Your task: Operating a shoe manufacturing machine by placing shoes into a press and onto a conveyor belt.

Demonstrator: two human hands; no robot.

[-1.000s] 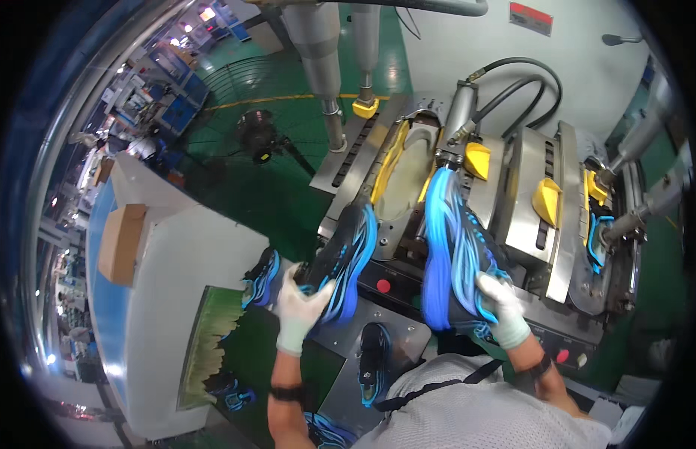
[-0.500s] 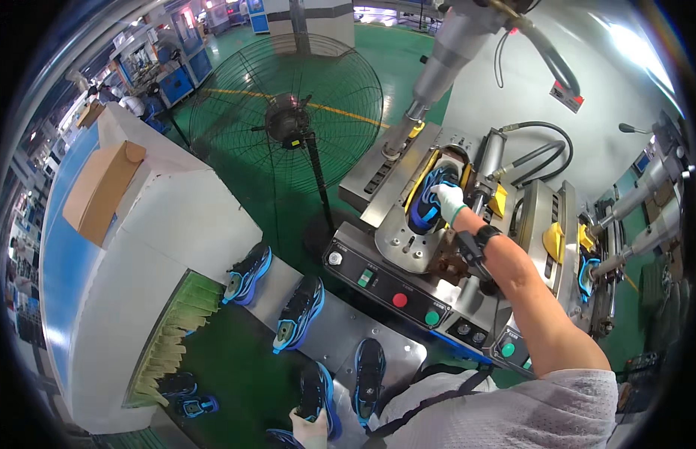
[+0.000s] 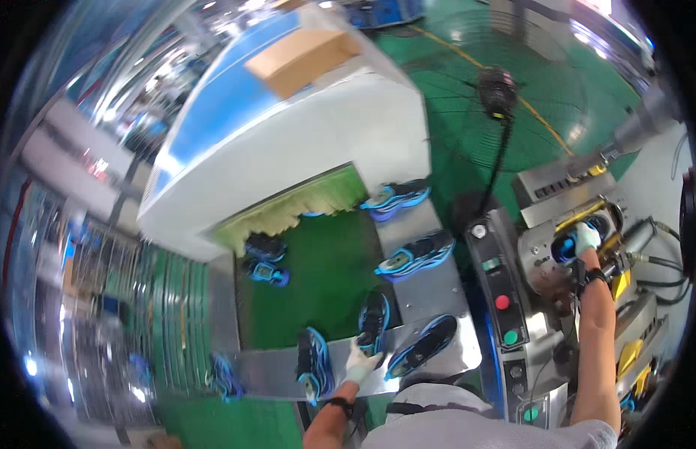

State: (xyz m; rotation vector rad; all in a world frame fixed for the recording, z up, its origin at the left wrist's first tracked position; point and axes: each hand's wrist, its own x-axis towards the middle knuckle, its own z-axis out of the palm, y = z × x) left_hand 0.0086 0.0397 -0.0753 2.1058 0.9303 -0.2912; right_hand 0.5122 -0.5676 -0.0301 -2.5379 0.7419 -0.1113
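Note:
My left hand (image 3: 360, 362), in a white glove, is closed around the heel end of a black and blue sneaker (image 3: 375, 314) at the front edge of the metal ledge. My right hand (image 3: 587, 238), also gloved, grips another black and blue sneaker (image 3: 565, 247), which sits in the cradle of the pressing machine; its fingers are partly blurred. Beside my left hand lie one sneaker (image 3: 313, 365) on the left and one (image 3: 425, 346) on the right. Two more, a sneaker (image 3: 399, 199) and a sneaker (image 3: 415, 255), rest along the ledge's right arm.
A green conveyor belt (image 3: 310, 288) runs out under a bristle curtain (image 3: 288, 209) of a white housing (image 3: 303, 150), carrying a few sneakers (image 3: 265, 247). The machine's control panel (image 3: 491, 262) has red and green buttons. A large fan (image 3: 499, 93) stands behind. A cardboard box (image 3: 303, 60) tops the housing.
The view has swung left, bringing the conveyor toward the middle and the machine to the right. My left hand still grips a sneaker on the ledge; my right stays at the one in the machine.

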